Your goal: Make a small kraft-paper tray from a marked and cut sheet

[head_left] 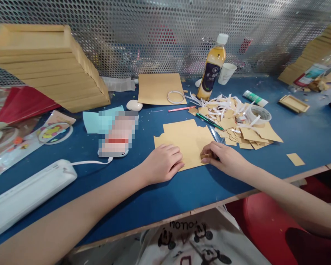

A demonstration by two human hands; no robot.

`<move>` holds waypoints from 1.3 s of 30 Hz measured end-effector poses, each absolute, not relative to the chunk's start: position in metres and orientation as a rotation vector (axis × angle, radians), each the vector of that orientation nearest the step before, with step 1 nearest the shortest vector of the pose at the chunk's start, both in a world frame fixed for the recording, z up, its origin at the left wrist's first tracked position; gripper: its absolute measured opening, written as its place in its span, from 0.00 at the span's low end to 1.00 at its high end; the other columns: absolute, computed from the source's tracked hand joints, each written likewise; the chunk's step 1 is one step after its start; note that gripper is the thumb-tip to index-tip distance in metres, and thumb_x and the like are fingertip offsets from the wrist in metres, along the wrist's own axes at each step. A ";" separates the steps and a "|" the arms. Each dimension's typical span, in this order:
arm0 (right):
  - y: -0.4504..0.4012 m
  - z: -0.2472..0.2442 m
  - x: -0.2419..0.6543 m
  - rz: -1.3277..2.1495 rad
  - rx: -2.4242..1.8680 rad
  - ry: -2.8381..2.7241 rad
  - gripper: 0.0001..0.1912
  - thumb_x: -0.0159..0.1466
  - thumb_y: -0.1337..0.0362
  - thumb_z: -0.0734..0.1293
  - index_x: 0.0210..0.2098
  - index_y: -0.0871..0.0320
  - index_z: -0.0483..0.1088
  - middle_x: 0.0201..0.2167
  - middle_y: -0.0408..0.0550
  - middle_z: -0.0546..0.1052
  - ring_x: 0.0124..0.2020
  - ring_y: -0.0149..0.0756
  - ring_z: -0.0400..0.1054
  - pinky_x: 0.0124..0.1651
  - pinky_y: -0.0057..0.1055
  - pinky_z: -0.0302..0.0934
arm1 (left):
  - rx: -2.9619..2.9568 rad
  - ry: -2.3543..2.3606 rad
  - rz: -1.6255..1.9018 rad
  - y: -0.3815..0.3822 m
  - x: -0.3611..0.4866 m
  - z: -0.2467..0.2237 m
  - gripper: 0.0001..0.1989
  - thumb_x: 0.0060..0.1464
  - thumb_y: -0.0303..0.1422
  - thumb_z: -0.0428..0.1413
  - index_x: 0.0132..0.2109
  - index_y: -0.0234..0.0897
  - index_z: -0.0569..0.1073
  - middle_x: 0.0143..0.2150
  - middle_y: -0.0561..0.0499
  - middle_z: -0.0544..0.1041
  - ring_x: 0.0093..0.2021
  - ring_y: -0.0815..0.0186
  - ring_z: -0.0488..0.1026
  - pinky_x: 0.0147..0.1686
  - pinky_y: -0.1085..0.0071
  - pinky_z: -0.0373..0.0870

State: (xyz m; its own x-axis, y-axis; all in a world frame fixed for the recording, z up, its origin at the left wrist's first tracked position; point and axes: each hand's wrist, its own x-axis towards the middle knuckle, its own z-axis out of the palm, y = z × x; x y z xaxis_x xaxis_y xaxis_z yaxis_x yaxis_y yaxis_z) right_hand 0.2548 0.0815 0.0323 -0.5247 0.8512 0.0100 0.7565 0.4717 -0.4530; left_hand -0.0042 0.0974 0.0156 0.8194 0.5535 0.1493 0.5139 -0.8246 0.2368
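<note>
A tan sheet of card (186,141) with notched corners lies flat on the blue table. My left hand (165,162) rests palm down on its near left part, fingers laid on the card. At the right edge, my right hand (223,156) pinches a small brown piece (205,156) between thumb and fingers. Whether that piece is a folded corner of the sheet or a separate scrap, I cannot tell. Just beyond the right hand, a clear plastic strip (214,133) and a green pen (209,121) lie beside card scraps (233,138).
A tall stack of tan card trays (52,66) stands at the back left. A phone (118,134) is plugged into a white power strip (32,195). Behind the scraps are a drink bottle (212,70), a paper cup (226,73), a plastic tub (261,115) and a glue tube (255,98).
</note>
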 end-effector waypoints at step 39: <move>0.117 0.061 0.262 0.633 -1.798 -1.877 0.13 0.59 0.54 0.65 0.26 0.58 0.69 0.18 0.41 0.70 0.20 0.30 0.61 0.23 0.25 0.52 | 2.548 0.774 0.423 0.107 -0.009 0.016 0.10 0.63 0.37 0.52 0.48 0.43 0.75 0.40 0.50 0.72 0.42 0.64 0.69 0.42 0.70 0.62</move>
